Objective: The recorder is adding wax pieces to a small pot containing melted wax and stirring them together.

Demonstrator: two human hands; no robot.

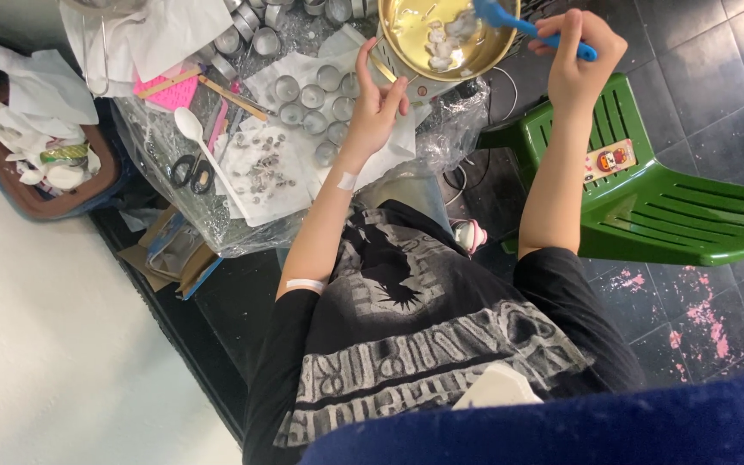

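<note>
Overhead, the right hand (580,53) is closed around a blue spatula (518,24) whose head sits inside the metal bowl (441,39), among white chunks (443,43) in yellowish liquid. The left hand (376,103) has its fingers loosely spread against the bowl's near rim, steadying it beside small tin cups (312,99) on white paper (277,176).

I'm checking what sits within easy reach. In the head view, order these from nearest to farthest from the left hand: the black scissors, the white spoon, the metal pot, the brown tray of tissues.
From the left hand:
1. Metal pot, touching its fingers, at the top.
2. White spoon, further along the table.
3. Black scissors, near the table edge; close to the spoon's distance.
4. Brown tray, at the frame's far edge.
</note>
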